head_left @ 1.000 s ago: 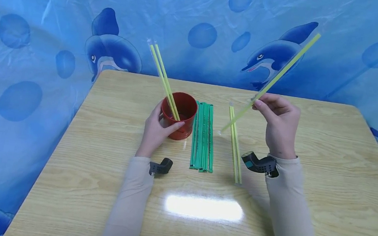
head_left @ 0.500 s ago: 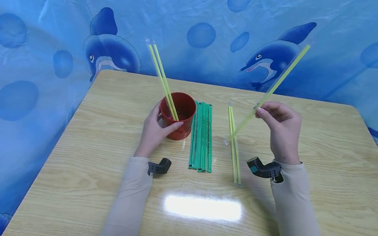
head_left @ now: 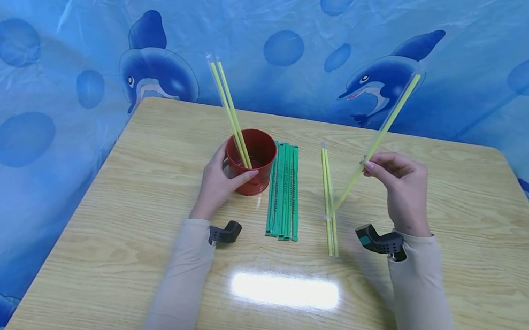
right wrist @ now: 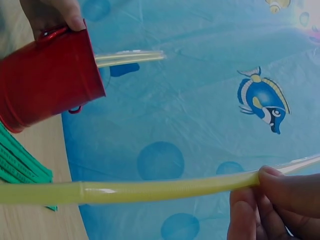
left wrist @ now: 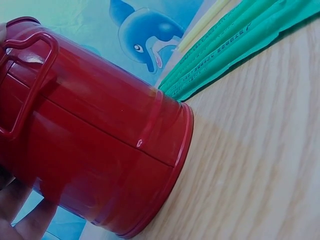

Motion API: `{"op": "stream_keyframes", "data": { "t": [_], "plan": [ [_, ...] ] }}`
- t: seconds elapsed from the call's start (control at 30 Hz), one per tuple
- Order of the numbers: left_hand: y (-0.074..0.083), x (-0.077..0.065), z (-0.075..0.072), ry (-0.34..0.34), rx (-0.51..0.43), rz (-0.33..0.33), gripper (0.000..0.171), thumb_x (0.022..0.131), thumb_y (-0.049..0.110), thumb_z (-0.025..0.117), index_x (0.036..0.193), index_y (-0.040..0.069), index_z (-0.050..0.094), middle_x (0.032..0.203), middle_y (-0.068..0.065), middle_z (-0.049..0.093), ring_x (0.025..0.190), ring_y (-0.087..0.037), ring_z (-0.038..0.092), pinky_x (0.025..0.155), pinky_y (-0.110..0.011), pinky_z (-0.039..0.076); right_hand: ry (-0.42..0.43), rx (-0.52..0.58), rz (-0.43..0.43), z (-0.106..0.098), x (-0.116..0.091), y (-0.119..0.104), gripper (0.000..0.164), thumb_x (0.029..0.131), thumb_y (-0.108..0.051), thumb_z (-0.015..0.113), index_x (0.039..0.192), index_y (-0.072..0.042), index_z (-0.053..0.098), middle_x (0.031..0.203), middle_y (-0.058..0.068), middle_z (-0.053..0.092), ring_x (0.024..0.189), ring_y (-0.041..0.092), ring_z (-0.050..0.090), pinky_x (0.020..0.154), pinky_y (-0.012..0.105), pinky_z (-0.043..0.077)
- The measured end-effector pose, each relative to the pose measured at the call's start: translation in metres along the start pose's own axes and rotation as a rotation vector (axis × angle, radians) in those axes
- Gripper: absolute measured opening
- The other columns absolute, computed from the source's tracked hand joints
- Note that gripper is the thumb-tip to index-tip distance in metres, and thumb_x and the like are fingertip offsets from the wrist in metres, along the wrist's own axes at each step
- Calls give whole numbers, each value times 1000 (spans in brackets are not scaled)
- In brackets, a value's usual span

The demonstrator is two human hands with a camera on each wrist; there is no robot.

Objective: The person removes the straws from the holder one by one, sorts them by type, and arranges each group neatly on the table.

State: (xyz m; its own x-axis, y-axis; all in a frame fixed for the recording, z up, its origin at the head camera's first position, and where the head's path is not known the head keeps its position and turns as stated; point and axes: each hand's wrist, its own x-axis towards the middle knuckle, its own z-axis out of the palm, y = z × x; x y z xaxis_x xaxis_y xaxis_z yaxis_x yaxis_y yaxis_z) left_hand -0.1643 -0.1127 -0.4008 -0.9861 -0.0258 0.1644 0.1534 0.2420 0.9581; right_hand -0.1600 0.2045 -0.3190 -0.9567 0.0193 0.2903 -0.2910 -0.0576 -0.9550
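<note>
In the head view my left hand grips a red bucket, thumb over the front of its rim. Two yellow drinking straws in clear wrappers lean inside it, tops pointing up and left. A side handle shows on the bucket in the left wrist view. My right hand pinches another wrapped yellow straw between thumb and fingers, its upper end slanting away to the right. Its bendy section shows in the right wrist view. The lower end overlaps two yellow straws lying on the table.
Between the bucket and the lying straws is a row of several slim green packets with dark print. The wooden table ends at the back against a blue dolphin-print sheet.
My right hand has shifted right and closer to me, carrying the straw, which stands steeper. Its lower end now overlaps the lying pair lower down. The left hand and bucket hold still.
</note>
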Motion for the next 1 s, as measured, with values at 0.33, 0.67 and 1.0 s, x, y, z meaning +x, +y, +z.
{"op": "stream_keyframes", "data": {
  "t": [0.33,0.67,1.0],
  "plan": [
    [-1,0,1,1,0,7,82,80,30,76,146,12,32,140,-4,44,130,-17,39,104,-40,38,-43,-42,81,-11,-4,2,7,84,4,67,90,7,70,81,5,69,70,15,65,70,22,54],
    [-1,-1,1,5,5,-1,83,79,31,77,146,12,32,140,-5,44,130,-17,39,105,-38,37,-109,-143,186,-23,-6,4,7,86,1,66,91,2,71,79,2,69,70,15,64,69,20,53],
    [0,0,-1,-2,-17,3,82,80,29,77,146,15,32,140,-2,44,130,-15,38,104,-36,38,-142,-232,269,-24,-4,9,17,88,-5,65,97,10,68,82,2,70,73,19,64,70,23,53]
  ]
}}
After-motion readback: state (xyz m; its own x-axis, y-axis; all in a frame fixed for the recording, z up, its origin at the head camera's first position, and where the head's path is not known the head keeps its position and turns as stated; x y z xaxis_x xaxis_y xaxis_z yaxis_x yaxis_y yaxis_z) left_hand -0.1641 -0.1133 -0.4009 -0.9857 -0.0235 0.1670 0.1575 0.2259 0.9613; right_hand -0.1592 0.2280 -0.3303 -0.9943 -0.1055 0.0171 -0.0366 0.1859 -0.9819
